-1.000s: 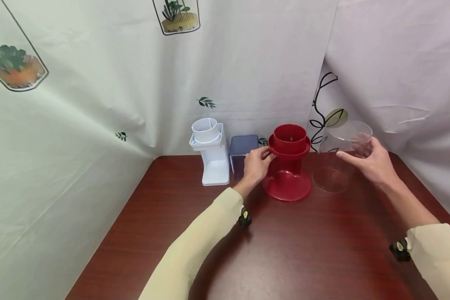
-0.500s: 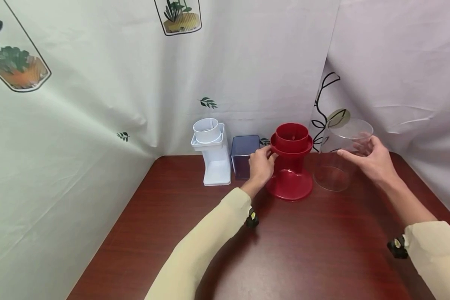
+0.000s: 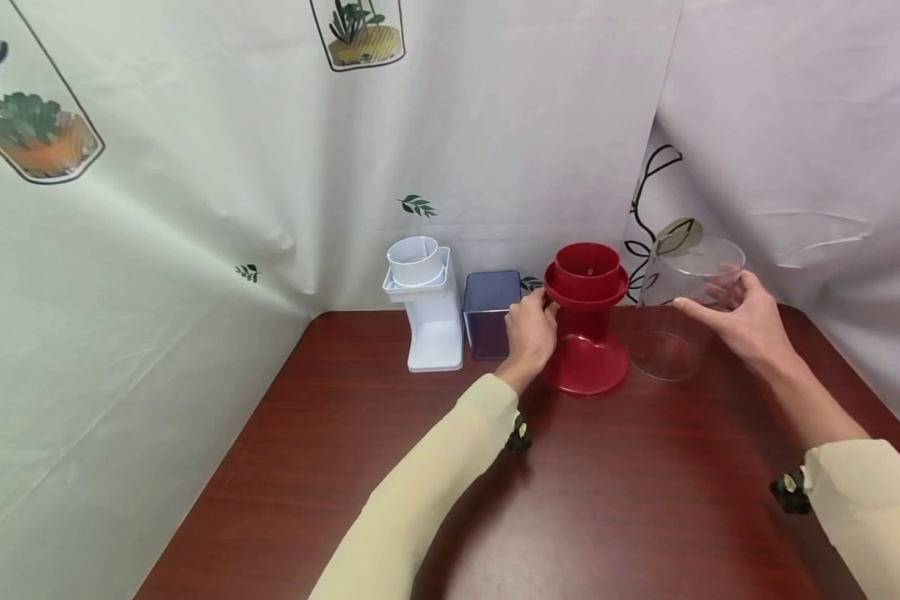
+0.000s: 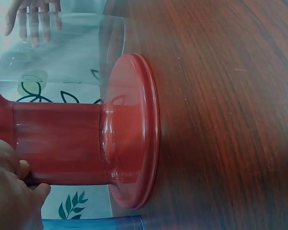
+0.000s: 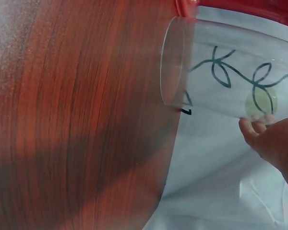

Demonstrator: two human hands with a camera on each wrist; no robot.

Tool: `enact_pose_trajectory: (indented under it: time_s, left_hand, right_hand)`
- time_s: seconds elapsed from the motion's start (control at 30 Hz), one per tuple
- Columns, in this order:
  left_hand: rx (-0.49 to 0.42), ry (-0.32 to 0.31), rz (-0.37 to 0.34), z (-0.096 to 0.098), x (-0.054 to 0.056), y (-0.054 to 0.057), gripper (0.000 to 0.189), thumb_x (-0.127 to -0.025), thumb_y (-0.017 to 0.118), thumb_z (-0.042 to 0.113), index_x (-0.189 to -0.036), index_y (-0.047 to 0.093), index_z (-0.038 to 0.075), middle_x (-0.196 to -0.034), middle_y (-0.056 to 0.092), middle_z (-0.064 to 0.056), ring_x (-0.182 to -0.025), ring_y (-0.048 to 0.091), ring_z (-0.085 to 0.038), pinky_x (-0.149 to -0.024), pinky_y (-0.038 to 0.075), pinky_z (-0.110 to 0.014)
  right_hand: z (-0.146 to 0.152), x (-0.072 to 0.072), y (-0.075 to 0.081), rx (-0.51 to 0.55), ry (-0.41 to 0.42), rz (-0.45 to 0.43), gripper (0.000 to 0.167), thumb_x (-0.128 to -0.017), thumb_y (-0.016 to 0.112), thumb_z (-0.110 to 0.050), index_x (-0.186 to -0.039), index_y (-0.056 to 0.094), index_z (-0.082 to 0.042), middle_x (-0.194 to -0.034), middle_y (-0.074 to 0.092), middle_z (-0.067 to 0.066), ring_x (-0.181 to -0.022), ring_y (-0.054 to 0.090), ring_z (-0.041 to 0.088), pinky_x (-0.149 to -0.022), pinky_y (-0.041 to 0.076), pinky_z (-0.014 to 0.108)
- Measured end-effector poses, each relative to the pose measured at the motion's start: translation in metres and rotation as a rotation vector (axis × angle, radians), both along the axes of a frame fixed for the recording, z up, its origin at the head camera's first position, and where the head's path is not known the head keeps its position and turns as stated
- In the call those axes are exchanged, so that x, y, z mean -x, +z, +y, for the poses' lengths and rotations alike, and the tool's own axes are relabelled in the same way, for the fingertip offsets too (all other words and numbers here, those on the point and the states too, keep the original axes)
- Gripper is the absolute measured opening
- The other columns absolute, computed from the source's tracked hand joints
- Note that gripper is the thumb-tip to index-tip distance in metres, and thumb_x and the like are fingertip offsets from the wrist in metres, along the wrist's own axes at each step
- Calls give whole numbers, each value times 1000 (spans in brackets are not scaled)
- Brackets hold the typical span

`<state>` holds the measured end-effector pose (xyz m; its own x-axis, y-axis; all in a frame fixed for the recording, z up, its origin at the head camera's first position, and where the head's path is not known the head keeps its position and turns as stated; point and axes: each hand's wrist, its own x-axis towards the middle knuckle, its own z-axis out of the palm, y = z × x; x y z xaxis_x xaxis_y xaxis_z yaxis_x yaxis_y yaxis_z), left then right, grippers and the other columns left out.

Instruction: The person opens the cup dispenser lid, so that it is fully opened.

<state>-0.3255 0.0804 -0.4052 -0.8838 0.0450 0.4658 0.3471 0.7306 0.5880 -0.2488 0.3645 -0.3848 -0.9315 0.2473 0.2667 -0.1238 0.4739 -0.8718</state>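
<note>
My left hand [image 3: 531,333] holds the red dispenser stand [image 3: 587,368] under its round collar, on the left side. The stand is upright, with a round base, a column and a ring-shaped cup on top. In the left wrist view my curled fingers [image 4: 26,184] lie at the top of its column. Just right of the stand, a clear plastic cylinder [image 3: 663,337] stands upright, its lower rim at the tabletop. My right hand [image 3: 753,325] grips the cylinder's right side near the top, thumb in front and fingers behind, seen through the clear wall.
A white dispenser stand [image 3: 433,337] with a cup on top stands at the back left. Beside it is a dark blue see-through box [image 3: 492,292], partly behind my left hand. A printed white cloth [image 3: 495,150] hangs behind the brown wooden table [image 3: 630,492].
The red stand has slid slightly right and back, closer to the clear cylinder, with my left hand moving along. My right hand and the cylinder have hardly moved.
</note>
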Motion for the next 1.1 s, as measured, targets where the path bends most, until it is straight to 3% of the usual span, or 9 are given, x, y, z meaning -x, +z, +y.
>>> enact_pose_trajectory:
  time_s: [0.17,0.37,0.67,0.97,1.1]
  left_hand:
    - [-33,20,-1,3,2,-2,19,-105,70,26,-119,80,19,-110,81,-1,-105,76,-25,-91,59,-40]
    - [-129,34,16,8,4,-8,25,-104,72,27,-126,79,19,-114,80,2,-109,75,-20,-96,57,-39]
    - [-319,63,1,9,10,-21,30,-101,76,34,-127,80,19,-112,80,5,-106,75,-11,-105,52,-40]
    - [-451,-14,-79,1,12,-28,29,-99,77,34,-126,79,21,-113,80,5,-110,74,-10,-113,45,-43]
    - [-505,-62,-139,-2,10,-33,29,-101,76,25,-130,77,21,-117,79,3,-110,74,-10,-107,52,-38]
  right_hand:
    - [0,2,1,-20,-7,-24,86,-96,81,-33,-159,32,-2,-151,49,26,-132,55,23,-89,44,3]
    - [3,6,0,-7,-13,-7,80,-95,82,-32,-154,36,-4,-149,51,20,-118,54,-2,-91,45,5]
    - [2,10,-2,-5,-7,0,85,-96,82,-31,-158,32,-1,-153,48,24,-123,55,1,-100,46,10]
    - [3,13,-3,-7,0,14,84,-95,82,-30,-157,33,-1,-151,50,19,-120,54,-2,-100,47,11]
    - [4,14,-3,-9,-3,6,80,-96,81,-31,-155,36,-4,-152,50,21,-126,56,7,-100,46,10]
